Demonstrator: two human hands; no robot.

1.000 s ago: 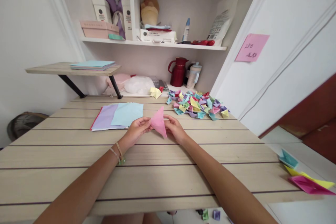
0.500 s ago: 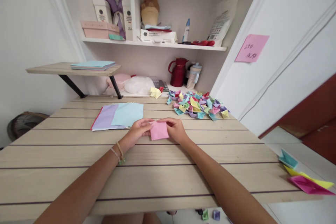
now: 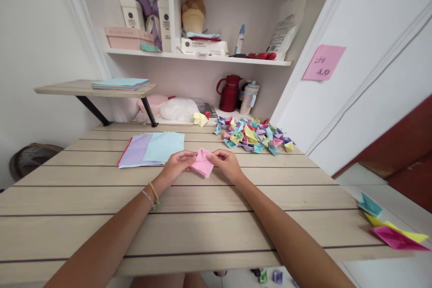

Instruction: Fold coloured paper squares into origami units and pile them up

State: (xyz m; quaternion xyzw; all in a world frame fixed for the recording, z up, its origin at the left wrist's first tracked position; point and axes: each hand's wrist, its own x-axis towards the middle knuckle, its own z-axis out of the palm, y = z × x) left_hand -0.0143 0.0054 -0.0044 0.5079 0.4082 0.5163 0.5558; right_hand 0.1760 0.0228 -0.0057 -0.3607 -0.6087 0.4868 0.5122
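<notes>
A small folded piece of pink origami paper (image 3: 203, 164) is held just above the table between both hands, turned cornerwise with fold flaps showing on its face. My left hand (image 3: 178, 164) pinches its left corner between thumb and fingers. On the other side, my right hand (image 3: 225, 163) grips the right edge, its thumb lying on top of the paper. Left of my hands lies a stack of light blue paper sheets (image 3: 165, 146) with purple sheets (image 3: 135, 149) beside it. Beyond my right hand is a heap of colourful folded paper boats (image 3: 253, 135).
A yellow folded paper (image 3: 200, 119) lies at the back of the wooden table (image 3: 189, 229). Larger paper boats (image 3: 398, 237) sit at the right edge. A small raised shelf (image 3: 67, 88) stands at back left. A red thermos jug (image 3: 230, 93) stands under the wall shelf.
The pink paper has turned from lying squarely to standing cornerwise, and its folded flaps now show. My right thumb has come onto its face. Both hands keep hold of it.
</notes>
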